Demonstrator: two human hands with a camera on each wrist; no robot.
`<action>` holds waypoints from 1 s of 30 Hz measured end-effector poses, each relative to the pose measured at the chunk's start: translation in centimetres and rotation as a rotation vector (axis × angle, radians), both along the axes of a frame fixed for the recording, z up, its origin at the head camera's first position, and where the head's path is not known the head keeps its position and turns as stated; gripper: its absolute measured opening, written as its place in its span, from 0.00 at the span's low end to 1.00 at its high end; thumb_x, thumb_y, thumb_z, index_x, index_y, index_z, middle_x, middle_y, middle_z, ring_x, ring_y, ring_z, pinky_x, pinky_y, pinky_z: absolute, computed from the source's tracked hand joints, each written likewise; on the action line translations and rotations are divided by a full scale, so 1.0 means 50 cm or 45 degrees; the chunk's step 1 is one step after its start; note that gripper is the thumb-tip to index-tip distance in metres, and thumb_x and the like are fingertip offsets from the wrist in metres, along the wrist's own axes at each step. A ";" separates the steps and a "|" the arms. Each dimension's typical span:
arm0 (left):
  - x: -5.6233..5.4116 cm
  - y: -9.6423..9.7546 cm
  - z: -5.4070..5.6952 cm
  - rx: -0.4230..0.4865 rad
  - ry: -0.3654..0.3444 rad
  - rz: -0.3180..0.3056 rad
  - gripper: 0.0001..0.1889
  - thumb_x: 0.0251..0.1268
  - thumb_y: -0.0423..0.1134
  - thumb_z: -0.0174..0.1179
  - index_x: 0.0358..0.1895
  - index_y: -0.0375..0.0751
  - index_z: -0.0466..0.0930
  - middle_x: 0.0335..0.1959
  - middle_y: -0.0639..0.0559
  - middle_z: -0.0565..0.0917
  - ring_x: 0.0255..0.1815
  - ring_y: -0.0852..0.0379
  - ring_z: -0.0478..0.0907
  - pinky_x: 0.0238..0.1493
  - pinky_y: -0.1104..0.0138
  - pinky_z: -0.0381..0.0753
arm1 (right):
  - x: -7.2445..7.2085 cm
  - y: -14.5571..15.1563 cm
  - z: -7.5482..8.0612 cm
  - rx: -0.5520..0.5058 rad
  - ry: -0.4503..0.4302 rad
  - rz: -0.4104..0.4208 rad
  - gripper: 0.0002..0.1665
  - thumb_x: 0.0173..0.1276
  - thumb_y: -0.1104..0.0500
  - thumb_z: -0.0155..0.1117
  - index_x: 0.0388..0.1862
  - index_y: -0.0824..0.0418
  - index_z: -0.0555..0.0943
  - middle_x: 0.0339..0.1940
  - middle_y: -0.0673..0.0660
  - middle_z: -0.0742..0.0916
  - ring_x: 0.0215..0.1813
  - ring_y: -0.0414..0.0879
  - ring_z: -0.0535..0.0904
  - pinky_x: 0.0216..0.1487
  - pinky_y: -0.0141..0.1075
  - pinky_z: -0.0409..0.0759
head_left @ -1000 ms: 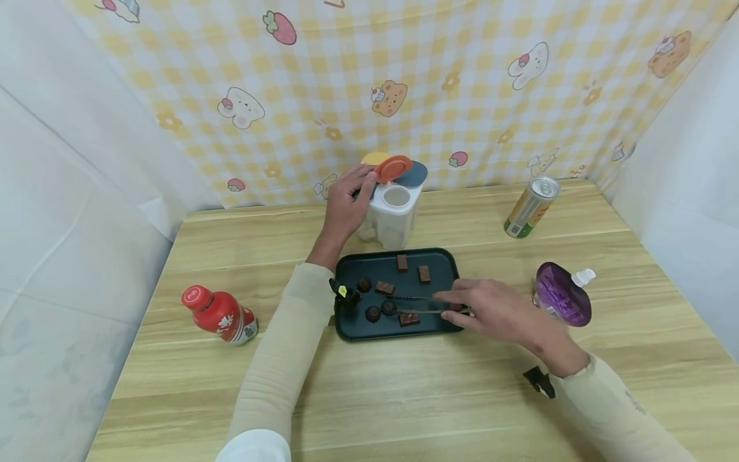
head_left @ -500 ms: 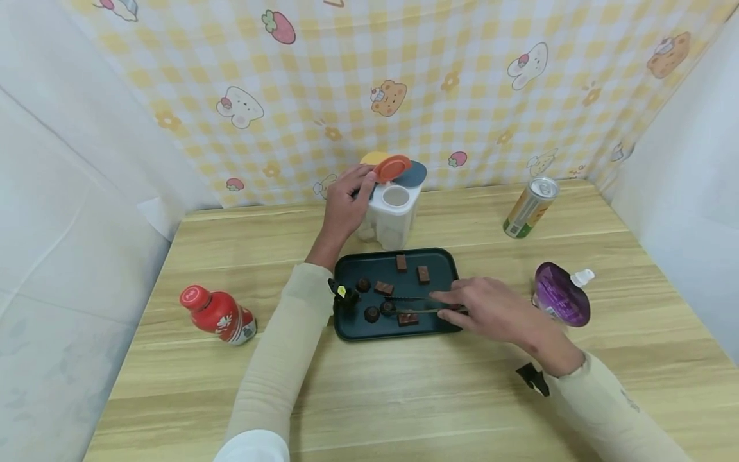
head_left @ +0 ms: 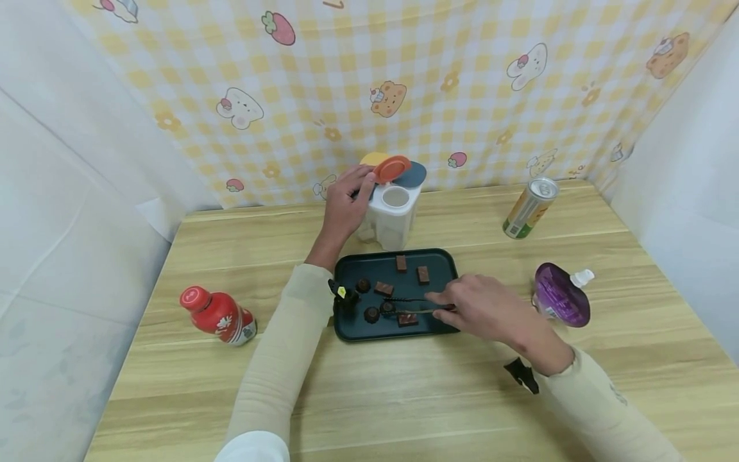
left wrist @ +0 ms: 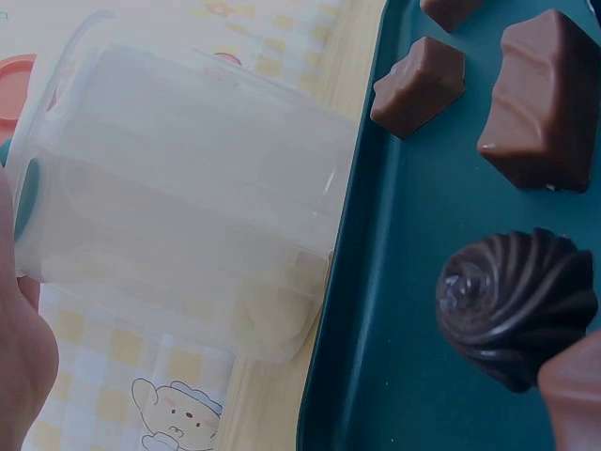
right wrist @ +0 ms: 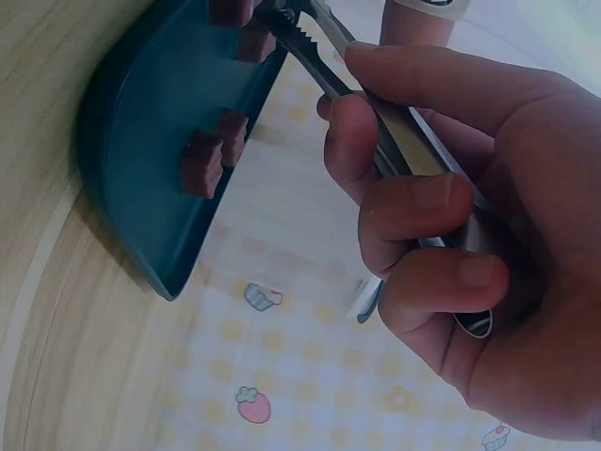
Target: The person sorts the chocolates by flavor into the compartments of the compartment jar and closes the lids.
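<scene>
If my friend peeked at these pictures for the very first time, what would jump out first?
Probably the bright orange round lid, flipped up on the clear and white plastic container at the back, where the left hand is. Next, perhaps, the shiny red plastic bottle on the person's left. Then the brown chocolates on the dark green rectangular tray in the middle, with the right hand holding metal tongs over it.

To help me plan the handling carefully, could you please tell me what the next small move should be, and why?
I would probably have the right hand gently squeeze the tongs, since their tips appear to lie on either side of a dark round chocolate on the tray. The left hand holds the container, whose orange lid is raised.
</scene>
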State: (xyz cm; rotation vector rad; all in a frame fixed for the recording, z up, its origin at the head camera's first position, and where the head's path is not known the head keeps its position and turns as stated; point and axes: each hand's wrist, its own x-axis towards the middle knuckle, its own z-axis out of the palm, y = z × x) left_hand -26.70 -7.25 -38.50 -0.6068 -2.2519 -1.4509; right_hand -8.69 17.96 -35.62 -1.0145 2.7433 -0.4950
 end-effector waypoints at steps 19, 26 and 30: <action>0.001 0.001 0.001 0.006 0.026 -0.003 0.19 0.81 0.47 0.54 0.58 0.41 0.88 0.60 0.52 0.85 0.65 0.61 0.74 0.68 0.68 0.68 | -0.003 0.015 -0.011 -0.029 0.107 0.055 0.16 0.71 0.57 0.71 0.55 0.61 0.89 0.25 0.42 0.81 0.20 0.30 0.65 0.19 0.28 0.66; 0.002 0.000 0.001 0.017 0.019 -0.008 0.19 0.81 0.48 0.54 0.58 0.41 0.88 0.60 0.52 0.85 0.66 0.60 0.74 0.69 0.67 0.68 | -0.001 0.034 0.004 -0.173 0.229 0.047 0.17 0.72 0.58 0.70 0.57 0.62 0.88 0.26 0.42 0.82 0.22 0.29 0.66 0.22 0.28 0.70; 0.000 0.000 0.000 0.039 0.019 -0.025 0.18 0.81 0.47 0.55 0.56 0.41 0.89 0.60 0.52 0.85 0.66 0.60 0.75 0.69 0.67 0.68 | -0.003 0.047 0.027 -0.291 0.358 -0.002 0.19 0.70 0.60 0.72 0.58 0.61 0.88 0.29 0.44 0.86 0.22 0.30 0.68 0.23 0.29 0.71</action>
